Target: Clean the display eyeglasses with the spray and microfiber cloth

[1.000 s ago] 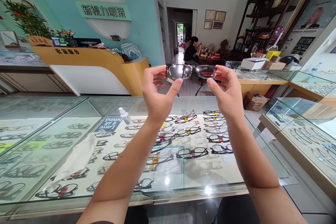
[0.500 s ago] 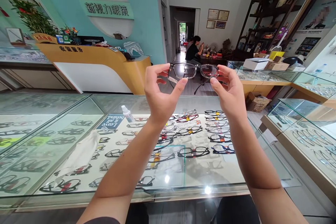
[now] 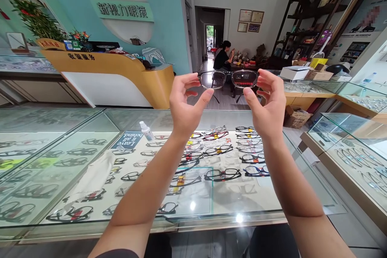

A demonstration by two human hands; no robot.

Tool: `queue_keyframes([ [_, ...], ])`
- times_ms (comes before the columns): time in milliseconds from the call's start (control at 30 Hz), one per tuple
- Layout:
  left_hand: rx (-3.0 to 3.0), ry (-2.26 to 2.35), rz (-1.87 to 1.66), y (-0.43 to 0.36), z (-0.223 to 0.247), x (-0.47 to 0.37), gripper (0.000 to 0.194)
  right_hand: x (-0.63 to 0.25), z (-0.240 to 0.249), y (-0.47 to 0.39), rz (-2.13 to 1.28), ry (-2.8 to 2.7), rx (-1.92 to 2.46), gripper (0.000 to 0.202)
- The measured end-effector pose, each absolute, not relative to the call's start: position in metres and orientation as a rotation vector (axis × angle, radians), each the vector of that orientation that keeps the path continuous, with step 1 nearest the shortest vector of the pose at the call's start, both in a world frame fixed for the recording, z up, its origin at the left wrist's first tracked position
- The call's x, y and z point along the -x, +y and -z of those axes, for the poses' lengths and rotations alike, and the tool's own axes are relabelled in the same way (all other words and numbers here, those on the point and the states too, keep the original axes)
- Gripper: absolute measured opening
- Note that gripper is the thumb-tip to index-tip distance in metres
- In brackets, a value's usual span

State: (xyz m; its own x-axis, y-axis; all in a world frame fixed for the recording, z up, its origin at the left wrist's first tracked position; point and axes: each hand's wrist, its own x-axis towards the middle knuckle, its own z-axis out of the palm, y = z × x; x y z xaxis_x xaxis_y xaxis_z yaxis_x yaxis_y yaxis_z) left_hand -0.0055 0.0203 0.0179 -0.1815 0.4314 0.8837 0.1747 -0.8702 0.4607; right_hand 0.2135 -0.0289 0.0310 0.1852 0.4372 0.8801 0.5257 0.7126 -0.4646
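As I read it from my remote seat, the pair of glasses (image 3: 229,74) hangs in the air between the left hand (image 3: 187,105) and the right hand (image 3: 269,102), one outer corner of the front at each set of fingertips. Grip, left: fingers closed on the left end, thumb tip just below the lens; whether that thumb bears on the rim I cannot tell. Grip, right: same form, mirrored, with the same doubt about the thumb. Key relation: the long axis runs crosswise from hand to hand, close to level, so neither hand is nearer; each has its own end. The temples point away from me, their dark tips showing below the lenses. My judgement: any tilt depends on both ends turning together about that crosswise axis. Position noted: in view the front sits higher than the far edge of the glass-topped bench (image 3: 226,222); whether it is directly over the bench I cannot tell. Red lettering shows on the right-hand lens. About the forearms: rows of display frames (image 3: 223,175) under the glass; to the left, well apart from both hands, a spray bottle (image 3: 146,131), a blue card (image 3: 128,140) and a white cloth (image 3: 93,177).
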Motion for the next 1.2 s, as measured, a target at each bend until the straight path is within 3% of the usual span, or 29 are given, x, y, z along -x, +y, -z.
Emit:
queue_keyframes([
  [167,-1.892,0.687,-2.120,0.024,-0.016,0.004,0.061,-0.204,-0.034,-0.037,0.155,-1.397,0.838,0.051],
  [367,-1.910,0.706,-2.323,0.024,-0.015,0.003,0.080,-0.198,-0.031,-0.034,0.201,-1.437,0.812,0.054],
  [833,-1.986,0.799,-2.565,0.018,-0.017,0.005,0.074,-0.197,-0.025,-0.022,0.231,-1.458,0.775,0.050],
  [1200,-1.967,0.802,-2.520,0.016,-0.016,0.003,0.076,-0.196,-0.023,-0.020,0.182,-1.451,0.762,0.053],
])
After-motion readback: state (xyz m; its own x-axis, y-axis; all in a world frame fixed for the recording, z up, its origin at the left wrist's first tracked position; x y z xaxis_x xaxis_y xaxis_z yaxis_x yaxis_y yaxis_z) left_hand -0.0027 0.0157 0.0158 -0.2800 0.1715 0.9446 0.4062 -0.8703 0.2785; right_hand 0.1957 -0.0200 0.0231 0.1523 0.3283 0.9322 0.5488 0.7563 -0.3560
